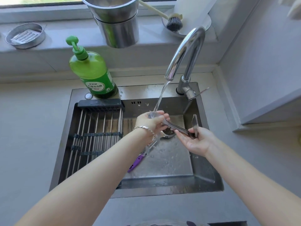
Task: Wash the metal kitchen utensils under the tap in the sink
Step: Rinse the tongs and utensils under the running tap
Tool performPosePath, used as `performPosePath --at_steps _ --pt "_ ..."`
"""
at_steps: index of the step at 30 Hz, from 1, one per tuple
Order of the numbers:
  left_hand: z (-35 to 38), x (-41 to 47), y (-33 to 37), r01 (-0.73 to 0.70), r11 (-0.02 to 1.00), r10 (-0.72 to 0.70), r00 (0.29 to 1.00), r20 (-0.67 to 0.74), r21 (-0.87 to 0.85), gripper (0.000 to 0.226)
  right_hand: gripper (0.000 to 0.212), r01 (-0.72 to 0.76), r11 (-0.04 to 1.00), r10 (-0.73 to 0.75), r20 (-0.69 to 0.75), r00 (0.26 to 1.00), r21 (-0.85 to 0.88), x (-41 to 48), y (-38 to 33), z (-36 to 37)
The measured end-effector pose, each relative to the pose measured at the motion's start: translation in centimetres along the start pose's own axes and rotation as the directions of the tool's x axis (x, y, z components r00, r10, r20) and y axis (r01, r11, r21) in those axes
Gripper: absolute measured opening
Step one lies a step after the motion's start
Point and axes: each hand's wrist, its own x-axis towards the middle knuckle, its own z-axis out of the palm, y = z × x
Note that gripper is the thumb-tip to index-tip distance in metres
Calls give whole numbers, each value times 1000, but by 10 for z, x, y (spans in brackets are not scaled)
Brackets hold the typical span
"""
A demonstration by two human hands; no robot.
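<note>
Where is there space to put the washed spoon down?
The drying rack over the left of the sink is bare; so is the grey counter beside it. The sink floor is crowded: a purple-handled knife, with the left hand and right hand holding the spoon above.

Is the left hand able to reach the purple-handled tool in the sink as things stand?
Probably yes: the purple-handled tool lies free in the sink just below the left wrist, though the left hand holds a spoon.
</note>
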Motion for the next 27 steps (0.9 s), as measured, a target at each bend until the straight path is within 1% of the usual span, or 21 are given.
performPosePath --at_steps 2,3,5,7,11,13,15,18,22,27 --pt "-4 0 -1 -63 997 66 997 -47 46 5 27 -51 999 51 32 998 15 3 6 4" --pt "-7 -1 -1 -67 996 70 995 -67 50 5 27 -72 997 71 53 996 18 5 10 8" --pt "-13 -2 0 -74 992 87 988 -124 101 21 25 -100 995 101 81 992 -15 9 19 19" --pt "-21 -3 3 -123 973 158 972 -175 196 31 22 -121 990 126 75 989 -75 15 27 32" --pt "-37 -9 16 -191 943 256 939 -228 274 34 10 -105 986 116 80 990 -125 30 41 50" --pt "-42 -12 22 -224 925 302 923 -239 306 34 16 -105 984 116 71 991 -145 35 46 54" --pt "-45 -15 26 -254 907 343 908 -241 335 33 17 -122 982 134 79 988 -144 39 50 58" --pt "-49 -15 30 -279 878 381 899 -216 390 29 12 -153 981 165 103 981 -120 44 53 66" --pt "-47 -11 29 -278 866 361 923 -135 416 13 14 -172 982 180 120 976 -80 48 50 76" --pt "-31 -2 26 -287 861 342 938 -61 421 11 20 -121 992 123 118 985 -22 47 35 66"
